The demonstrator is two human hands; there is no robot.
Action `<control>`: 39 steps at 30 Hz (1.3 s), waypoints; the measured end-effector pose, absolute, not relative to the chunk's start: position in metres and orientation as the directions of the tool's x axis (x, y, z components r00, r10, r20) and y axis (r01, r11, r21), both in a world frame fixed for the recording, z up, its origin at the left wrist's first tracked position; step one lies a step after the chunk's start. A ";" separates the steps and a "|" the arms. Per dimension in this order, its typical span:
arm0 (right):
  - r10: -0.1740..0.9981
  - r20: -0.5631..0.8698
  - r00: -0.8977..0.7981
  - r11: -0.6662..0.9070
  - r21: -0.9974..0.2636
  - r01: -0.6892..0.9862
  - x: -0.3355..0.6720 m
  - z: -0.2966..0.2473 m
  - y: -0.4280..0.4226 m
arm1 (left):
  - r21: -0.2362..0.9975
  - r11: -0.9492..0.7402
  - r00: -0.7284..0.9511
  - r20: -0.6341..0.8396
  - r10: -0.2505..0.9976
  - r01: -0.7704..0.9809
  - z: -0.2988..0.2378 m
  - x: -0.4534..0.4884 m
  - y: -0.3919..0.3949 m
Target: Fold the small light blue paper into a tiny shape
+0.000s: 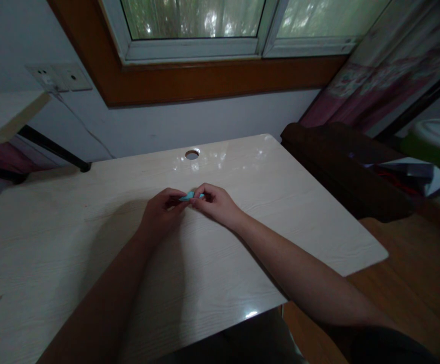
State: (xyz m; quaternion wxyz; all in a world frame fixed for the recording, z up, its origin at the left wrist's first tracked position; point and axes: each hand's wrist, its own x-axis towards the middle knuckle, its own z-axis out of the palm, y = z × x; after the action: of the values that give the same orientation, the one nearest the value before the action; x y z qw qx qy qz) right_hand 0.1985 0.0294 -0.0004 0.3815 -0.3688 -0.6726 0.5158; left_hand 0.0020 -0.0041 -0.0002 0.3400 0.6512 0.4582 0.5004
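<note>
A small, light turquoise piece (188, 196), thin and folded-looking like paper, is pinched between my two hands over the middle of the desk. My left hand (164, 211) grips its left end between thumb and fingers. At the other end, the thumb and index finger of my right hand (215, 203) close on it. Fingers cover much of the piece, so its full shape is hidden.
The pale wood-grain desk (243, 263) has a round cable hole (191, 155) near its back edge. A raised shelf (7, 114) on black legs stands at the left. Dark brown furniture (341, 167) lies beyond the right edge, under a window (193, 50) and curtain (387, 65).
</note>
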 end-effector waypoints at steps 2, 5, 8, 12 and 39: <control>0.881 0.202 -0.428 0.278 -0.953 0.122 0.199 0.002 0.030 | 0.899 -0.343 0.056 0.341 0.938 0.273 -0.003 0.001 -0.003; 0.861 0.288 -0.419 0.375 -0.917 0.139 0.199 0.004 0.030 | 0.903 -0.322 0.056 0.320 0.946 0.283 -0.004 -0.001 -0.002; 0.874 0.260 -0.410 0.317 -0.945 0.077 0.198 0.003 0.030 | 0.903 -0.311 0.055 0.309 0.949 0.295 -0.005 -0.002 -0.002; 0.875 0.216 -0.434 0.260 -0.965 0.043 0.197 0.000 0.030 | 0.900 -0.307 0.061 0.303 0.951 0.308 -0.003 -0.001 -0.003; 0.838 0.340 -0.426 0.394 -0.918 0.043 0.196 0.001 0.031 | 0.958 -0.152 -0.103 0.181 0.978 0.245 0.001 0.002 -0.001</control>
State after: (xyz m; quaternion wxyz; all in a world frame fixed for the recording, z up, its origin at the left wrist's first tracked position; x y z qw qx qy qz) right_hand 0.1965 0.0308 0.0011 0.4371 -0.3098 -0.7114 0.4549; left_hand 0.0016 -0.0007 0.0011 0.3610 0.5641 0.5421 0.5075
